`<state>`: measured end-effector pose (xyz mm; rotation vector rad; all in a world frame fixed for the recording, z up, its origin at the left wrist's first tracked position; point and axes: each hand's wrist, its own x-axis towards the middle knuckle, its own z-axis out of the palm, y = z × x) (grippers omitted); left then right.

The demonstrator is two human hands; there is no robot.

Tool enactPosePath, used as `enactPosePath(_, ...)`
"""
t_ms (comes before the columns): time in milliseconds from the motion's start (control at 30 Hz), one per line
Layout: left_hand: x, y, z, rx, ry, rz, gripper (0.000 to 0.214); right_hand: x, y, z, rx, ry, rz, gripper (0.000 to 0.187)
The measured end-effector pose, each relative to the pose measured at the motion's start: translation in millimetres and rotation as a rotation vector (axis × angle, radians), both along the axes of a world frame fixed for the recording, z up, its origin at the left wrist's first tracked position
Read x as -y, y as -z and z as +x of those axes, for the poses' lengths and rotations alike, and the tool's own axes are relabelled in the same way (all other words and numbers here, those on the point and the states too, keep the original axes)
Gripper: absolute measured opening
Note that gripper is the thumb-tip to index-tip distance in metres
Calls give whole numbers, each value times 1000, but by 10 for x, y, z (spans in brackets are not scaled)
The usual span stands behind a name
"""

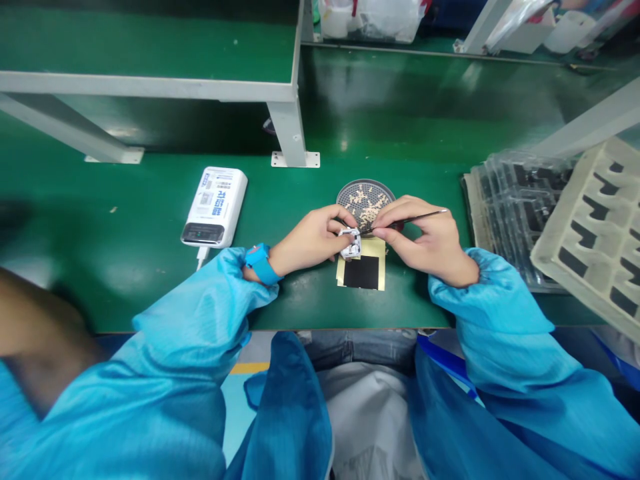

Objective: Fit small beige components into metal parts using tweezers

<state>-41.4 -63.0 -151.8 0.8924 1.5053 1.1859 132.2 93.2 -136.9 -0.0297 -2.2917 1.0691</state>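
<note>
A small white part (pixel 351 245) is in the left hand (pixel 320 235). The fingers of that hand are closed on it, with the thumb on its left side, and the part sits right at their tips. It is held up over the near side of the round dish and the yellow paper, and its top shows some dark and shiny bits. The right hand (pixel 427 235) pinches a thin dark tool (pixel 425 216) between its thumb and fingers. The tool slants, and its low end points at the right side of the white part. I cannot tell if the tip touches it.

Just behind the part is a round gray dish (pixel 342 197) full of little holes. Lots of tiny pale pieces (pixel 369 213) lie in it. Just in front is a piece of yellow paper (pixel 381 260) with a black square (pixel 362 273) on it. All this is on a green worktop (pixel 295 303).

A blue band (pixel 261 263) goes around the left wrist. Past it, to the left, lies a white box with a dark end (pixel 215 203), and a white cord (pixel 202 257) comes out of it. Well over to the right, clear plastic trays (pixel 507 220) sit in a pile, and a tilted cream tray (pixel 563 252) is beside them. At the far left there is another person's blurry arm (pixel 43 333).
</note>
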Motion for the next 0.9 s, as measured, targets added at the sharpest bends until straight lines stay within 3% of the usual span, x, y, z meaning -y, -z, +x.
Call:
enactPosePath(267,2,-44,8,-1,-16,-21,24,26,-22,-1,-37,16,-15,12)
enactPosePath(567,29,-109,31,19,-60,107,33,37,-66,-9,-100,73,-2,6)
enactPosePath(900,38,-145,7,-79,-134,128,37,30,-50,12,-107,129,-60,10)
